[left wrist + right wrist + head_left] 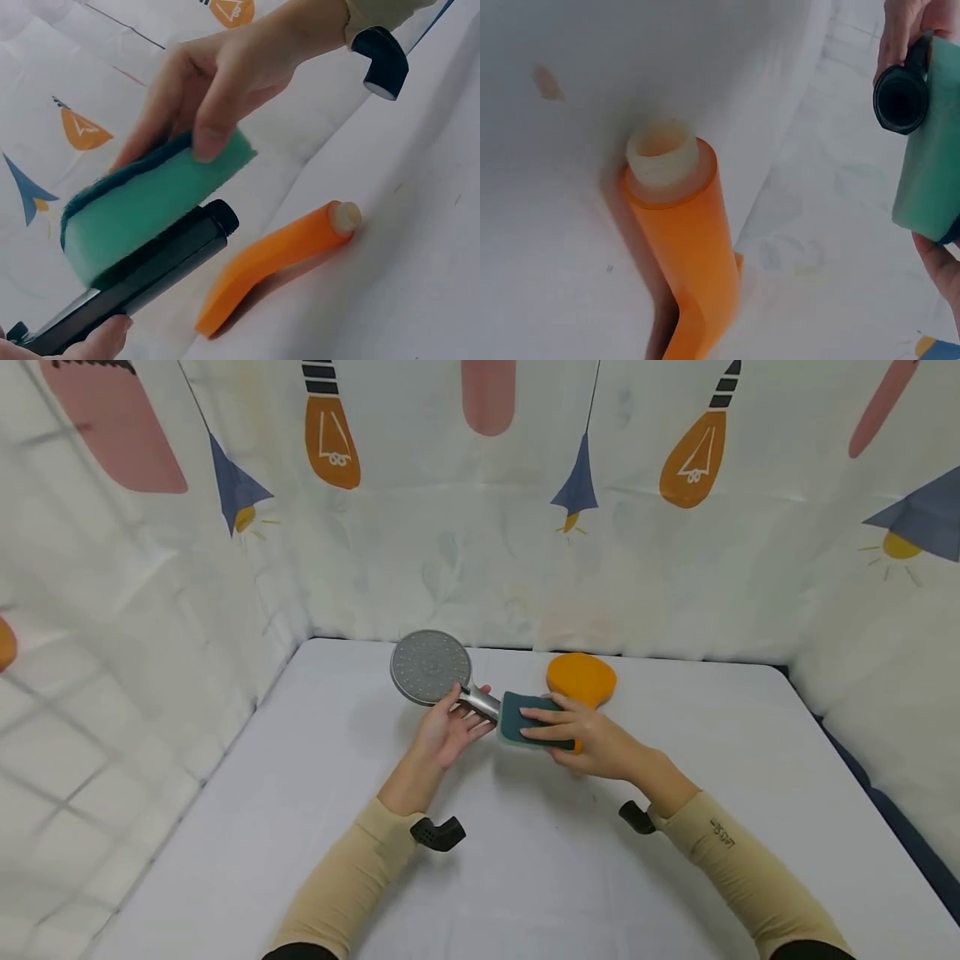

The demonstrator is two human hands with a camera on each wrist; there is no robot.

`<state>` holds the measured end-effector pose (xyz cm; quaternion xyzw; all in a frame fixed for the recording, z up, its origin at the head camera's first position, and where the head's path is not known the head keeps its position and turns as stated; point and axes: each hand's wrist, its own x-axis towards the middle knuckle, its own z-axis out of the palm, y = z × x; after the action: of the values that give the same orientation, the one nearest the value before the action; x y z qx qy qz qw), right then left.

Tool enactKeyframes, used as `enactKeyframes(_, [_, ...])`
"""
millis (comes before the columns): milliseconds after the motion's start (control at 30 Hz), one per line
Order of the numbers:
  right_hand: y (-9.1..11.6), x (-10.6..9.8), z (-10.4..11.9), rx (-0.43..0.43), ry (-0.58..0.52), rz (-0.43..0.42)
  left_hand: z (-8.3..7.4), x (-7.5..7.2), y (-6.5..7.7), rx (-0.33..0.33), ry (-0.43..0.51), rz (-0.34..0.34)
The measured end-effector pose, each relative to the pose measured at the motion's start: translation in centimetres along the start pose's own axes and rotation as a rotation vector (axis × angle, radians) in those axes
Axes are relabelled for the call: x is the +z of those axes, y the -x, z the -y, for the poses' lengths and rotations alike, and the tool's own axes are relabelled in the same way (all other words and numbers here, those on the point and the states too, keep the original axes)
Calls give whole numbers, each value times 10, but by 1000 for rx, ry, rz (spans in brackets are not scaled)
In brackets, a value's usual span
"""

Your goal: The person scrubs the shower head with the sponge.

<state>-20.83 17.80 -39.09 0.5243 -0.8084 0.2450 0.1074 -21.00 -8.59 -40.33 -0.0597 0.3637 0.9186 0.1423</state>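
Note:
A grey shower head with a round nozzle face is held up over the table by my left hand, thumb by its neck and fingers under the handle. In the left wrist view, its dark handle slants up to a threaded end. My right hand grips a green sponge with a darker scouring layer, fingers over the dark side and thumb on the edge. The sponge's lighter side lies along the handle. Seen from the right wrist, the handle's hollow end sits beside the sponge.
An orange shower head lies on the white table behind my right hand, its pale threaded end towards me. Printed fabric walls stand close along the table's back and sides.

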Motion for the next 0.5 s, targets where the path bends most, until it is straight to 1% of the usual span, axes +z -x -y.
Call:
enactKeyframes(100, [-10,1,-3,35,14,-23,4,3,-1,-23,-44,14])
enactKeyframes(167, [-14,4,-3,17,42,-35,7,5,-1,-35,-79,3])
enactKeyframes(233, [-17,8,-1,-25,73,-40,9,5,0,-31,-114,-20])
enactKeyframes(300, [-16,10,1,-72,91,-31,8,5,0,-34,-98,-53])
enactKeyframes(367, [-12,10,3,-99,94,-2,4,3,0,-31,-57,-64])
enactKeyframes(433, [-6,8,4,-106,78,18,0,1,0,-24,-12,-65])
enactKeyframes(500, [0,5,3,-87,52,23,-5,-2,-1,-11,28,-64])
